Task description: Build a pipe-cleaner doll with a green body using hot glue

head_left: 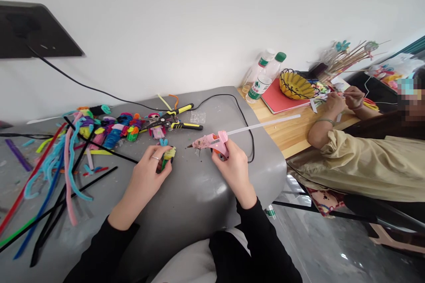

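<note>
Between the fingers of my left hand (148, 169) is a small pipe-cleaner figure (169, 154), yellow on top and green below, with a blue bit at its upper edge; my fingers hide part of it. My right hand (234, 164) is wrapped round the handle of a pink hot glue gun (212, 141). The gun's dark nozzle points left, a short gap from the figure. A long translucent glue stick (265, 124) juts out of its back. Behind my left hand lie yellow-and-black pliers (175, 120), touching a pink pipe-cleaner doll (157, 129).
Loose pipe cleaners (68, 159) and several finished colourful figures (114, 135) cover the left of the grey table (199, 203). A black cord (237, 101) loops behind the glue gun. Bottles (260, 82), a red folder (282, 97) and a yellow basket (295, 85) stand right, near a co-worker's hands (345, 99).
</note>
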Demonstrator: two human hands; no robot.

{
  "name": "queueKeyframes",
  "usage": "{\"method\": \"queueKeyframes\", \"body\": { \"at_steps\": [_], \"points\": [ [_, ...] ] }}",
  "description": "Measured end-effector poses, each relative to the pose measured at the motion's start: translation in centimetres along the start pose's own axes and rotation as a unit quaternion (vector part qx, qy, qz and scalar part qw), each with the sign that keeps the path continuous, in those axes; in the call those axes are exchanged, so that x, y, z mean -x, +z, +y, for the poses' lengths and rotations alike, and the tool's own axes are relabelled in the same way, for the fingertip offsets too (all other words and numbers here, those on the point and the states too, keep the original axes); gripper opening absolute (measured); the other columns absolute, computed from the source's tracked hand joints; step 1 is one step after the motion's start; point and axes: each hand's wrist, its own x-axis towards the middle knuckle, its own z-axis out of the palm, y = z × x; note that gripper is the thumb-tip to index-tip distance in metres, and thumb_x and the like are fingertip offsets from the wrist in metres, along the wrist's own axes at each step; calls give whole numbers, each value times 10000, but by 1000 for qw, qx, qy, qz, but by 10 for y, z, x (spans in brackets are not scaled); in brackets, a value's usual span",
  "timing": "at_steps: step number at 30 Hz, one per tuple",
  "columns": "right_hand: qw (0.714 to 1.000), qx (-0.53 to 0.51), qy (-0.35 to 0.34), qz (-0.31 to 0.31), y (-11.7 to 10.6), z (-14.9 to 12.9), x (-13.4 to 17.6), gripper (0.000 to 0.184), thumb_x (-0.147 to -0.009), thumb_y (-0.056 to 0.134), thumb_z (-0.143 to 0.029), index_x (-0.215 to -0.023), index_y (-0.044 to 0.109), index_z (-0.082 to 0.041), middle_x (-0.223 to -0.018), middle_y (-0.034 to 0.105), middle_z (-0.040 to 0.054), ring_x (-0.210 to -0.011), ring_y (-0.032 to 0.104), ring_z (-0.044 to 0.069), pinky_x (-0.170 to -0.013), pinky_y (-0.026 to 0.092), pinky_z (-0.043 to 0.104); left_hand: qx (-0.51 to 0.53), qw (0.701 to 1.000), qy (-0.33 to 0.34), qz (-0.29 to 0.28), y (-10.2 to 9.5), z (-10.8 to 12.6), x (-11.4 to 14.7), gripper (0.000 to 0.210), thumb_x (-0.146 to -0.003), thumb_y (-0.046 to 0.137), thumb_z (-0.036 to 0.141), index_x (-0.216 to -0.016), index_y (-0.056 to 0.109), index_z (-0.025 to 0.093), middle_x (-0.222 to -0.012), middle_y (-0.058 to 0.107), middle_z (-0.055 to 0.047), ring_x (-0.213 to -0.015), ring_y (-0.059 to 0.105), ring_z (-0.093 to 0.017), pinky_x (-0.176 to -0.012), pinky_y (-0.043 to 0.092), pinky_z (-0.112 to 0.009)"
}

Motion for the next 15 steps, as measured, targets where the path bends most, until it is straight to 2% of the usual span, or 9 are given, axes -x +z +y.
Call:
{"method": "queueKeyframes", "body": {
  "at_steps": [4,15],
  "points": [
    [1000,12,-22,-3,6,-5,0,84,-892,530,-298,-849,537,-226,-669,513,-43,-557,395,116,-559,312,230,4,1000,2,7,1,-2,-1,293,-956,501,331,-1186,655,232,-1095,654,-59,-658,645,-160,-605,528,-279],
    [997,31,-67,13,17,-8,2,90,-882,529,-257,-806,486,-233,-668,518,-47,-540,392,105,-536,281,218,15,1000,3,11,1,-4,0,296,-950,515,326,-1205,646,250,-1057,646,-39,-668,650,-165,-612,539,-284]
  ]
}}
